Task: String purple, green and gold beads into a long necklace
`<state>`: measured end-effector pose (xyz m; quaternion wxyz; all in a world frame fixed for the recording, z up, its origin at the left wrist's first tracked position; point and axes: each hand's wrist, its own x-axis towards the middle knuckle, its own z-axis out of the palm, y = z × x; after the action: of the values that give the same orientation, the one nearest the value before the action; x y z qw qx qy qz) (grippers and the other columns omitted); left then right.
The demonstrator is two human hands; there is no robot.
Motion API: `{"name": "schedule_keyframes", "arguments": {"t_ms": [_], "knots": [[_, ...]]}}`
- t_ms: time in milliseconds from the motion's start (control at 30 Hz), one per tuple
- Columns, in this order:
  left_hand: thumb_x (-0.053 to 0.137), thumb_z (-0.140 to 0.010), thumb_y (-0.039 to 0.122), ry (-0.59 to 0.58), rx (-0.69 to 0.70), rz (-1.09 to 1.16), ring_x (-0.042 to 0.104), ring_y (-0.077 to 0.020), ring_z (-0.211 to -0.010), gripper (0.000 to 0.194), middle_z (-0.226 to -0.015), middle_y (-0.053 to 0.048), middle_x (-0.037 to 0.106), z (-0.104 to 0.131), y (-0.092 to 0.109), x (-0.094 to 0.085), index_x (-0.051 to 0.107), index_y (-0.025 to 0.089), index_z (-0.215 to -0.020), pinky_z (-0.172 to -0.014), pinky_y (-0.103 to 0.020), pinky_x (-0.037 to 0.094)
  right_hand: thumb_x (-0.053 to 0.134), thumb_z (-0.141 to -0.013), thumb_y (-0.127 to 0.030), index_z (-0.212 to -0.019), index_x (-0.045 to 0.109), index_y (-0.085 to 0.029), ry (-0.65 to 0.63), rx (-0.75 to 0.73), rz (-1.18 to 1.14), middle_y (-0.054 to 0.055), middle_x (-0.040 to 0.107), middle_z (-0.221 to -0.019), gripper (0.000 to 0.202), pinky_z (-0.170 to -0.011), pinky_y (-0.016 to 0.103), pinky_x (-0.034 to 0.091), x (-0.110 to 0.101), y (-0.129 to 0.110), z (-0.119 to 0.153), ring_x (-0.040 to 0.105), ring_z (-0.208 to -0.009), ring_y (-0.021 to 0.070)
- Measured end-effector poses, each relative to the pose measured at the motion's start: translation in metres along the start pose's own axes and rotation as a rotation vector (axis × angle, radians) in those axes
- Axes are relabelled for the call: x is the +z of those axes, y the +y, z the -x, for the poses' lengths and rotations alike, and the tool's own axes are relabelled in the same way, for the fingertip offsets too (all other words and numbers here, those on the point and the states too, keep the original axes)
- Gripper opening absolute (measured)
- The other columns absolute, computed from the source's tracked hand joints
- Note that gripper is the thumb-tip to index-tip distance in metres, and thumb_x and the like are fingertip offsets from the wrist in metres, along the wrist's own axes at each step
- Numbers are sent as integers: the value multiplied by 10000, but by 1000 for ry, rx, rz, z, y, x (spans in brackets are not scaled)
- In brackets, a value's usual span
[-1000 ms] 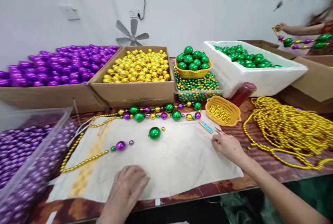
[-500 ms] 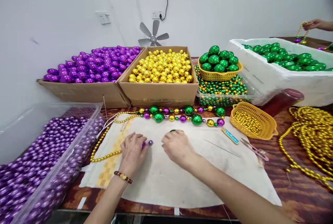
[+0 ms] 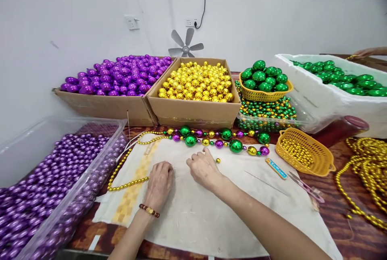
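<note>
My left hand (image 3: 161, 183), with a beaded bracelet on its wrist, rests curled on the white cloth (image 3: 193, 219). A strand of gold beads (image 3: 127, 186) runs up to it; what its fingers hold is hidden. My right hand (image 3: 205, 169) is a little to the right, its fingers bent down towards the cloth, contents also hidden. One small gold bead (image 3: 218, 160) lies just beside it. Behind both hands stretches a string of green, purple and gold beads (image 3: 236, 146), joined to the gold strand at the left.
Boxes of purple beads (image 3: 105, 107) and gold beads (image 3: 193, 111) stand behind. A purple-bead tub (image 3: 57, 211) is at left. Rightward are a yellow basket (image 3: 320, 159), scissors (image 3: 308, 187), a cutter (image 3: 275, 168), a needle (image 3: 266, 182) and a white foam box (image 3: 320, 94). Another person's hand (image 3: 365, 53) is far right.
The view has shifted, so things sit further right and lower. The purple beads at my left hand and the green one by my right hand no longer show. A gold bead is now visible beside my right hand.
</note>
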<state>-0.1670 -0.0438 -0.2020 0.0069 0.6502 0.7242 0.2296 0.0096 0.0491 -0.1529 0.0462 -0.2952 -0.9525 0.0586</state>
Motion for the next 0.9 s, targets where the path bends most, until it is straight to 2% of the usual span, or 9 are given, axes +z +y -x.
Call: {"name": "schedule_keyframes", "arguments": {"t_ms": [67,200,367,467,533,600,733,800,900], "knots": [[388,-918,213,30,-6,49,530,-248,-892,139,-884,-69,566,2,0,1,516,200,-866,-807,-407,434,466,-885,-149,-912,645,-158,-3,-1,10,89,667,-910,181,-988,515,236,-2,6,6,576,-918,241],[349,-941,244,105,-41,208,532,-239,-913,149,-936,-73,556,4,1,2,487,201,-904,-824,-409,431,518,-902,-271,-1030,617,-175,36,-1,5,82,662,-1000,189,-1033,522,199,5,2,8,550,-989,249],[360,-952,287,186,-145,335,532,-233,-989,129,-1017,-74,559,7,-2,2,459,212,-918,-843,-397,429,462,-871,-74,-876,628,-158,77,35,7,63,667,-846,186,-1041,547,173,19,-1,2,570,-868,221],[370,-951,295,185,-167,374,536,-230,-1025,118,-1061,-71,568,8,-3,2,458,218,-934,-861,-394,430,510,-889,-181,-954,620,-142,119,77,1,83,666,-870,134,-1058,557,137,21,1,-1,567,-851,230],[376,-948,294,191,-163,391,531,-234,-1063,116,-1080,-70,573,9,-3,2,466,220,-941,-894,-401,421,559,-879,-280,-1028,618,-138,140,89,-10,104,661,-921,214,-1054,577,124,21,-1,-3,553,-897,258],[376,-946,290,204,-155,390,521,-238,-1098,119,-1089,-72,577,9,-2,2,473,220,-952,-922,-409,409,565,-872,-258,-981,653,-160,140,70,-32,101,661,-939,171,-1047,583,121,21,-3,-6,536,-948,273],[382,-944,306,191,-173,405,522,-240,-1105,140,-1076,-73,591,10,-4,3,491,218,-937,-922,-406,412,525,-856,-110,-742,685,-181,111,25,-124,67,678,-849,209,-1039,547,142,18,-1,-9,545,-945,247],[399,-938,326,156,-184,418,519,-239,-1112,164,-1081,-73,599,10,-6,0,519,214,-941,-936,-404,406,543,-865,-145,-760,694,-191,105,31,-203,50,691,-847,190,-1023,510,188,13,6,-8,564,-919,226],[421,-930,360,132,-241,475,508,-235,-1148,235,-1138,-76,599,4,-5,-14,555,213,-1055,-976,-396,388,565,-886,-230,-824,707,-223,93,38,-341,4,708,-820,155,-932,379,309,-1,17,-5,596,-824,172]]}}
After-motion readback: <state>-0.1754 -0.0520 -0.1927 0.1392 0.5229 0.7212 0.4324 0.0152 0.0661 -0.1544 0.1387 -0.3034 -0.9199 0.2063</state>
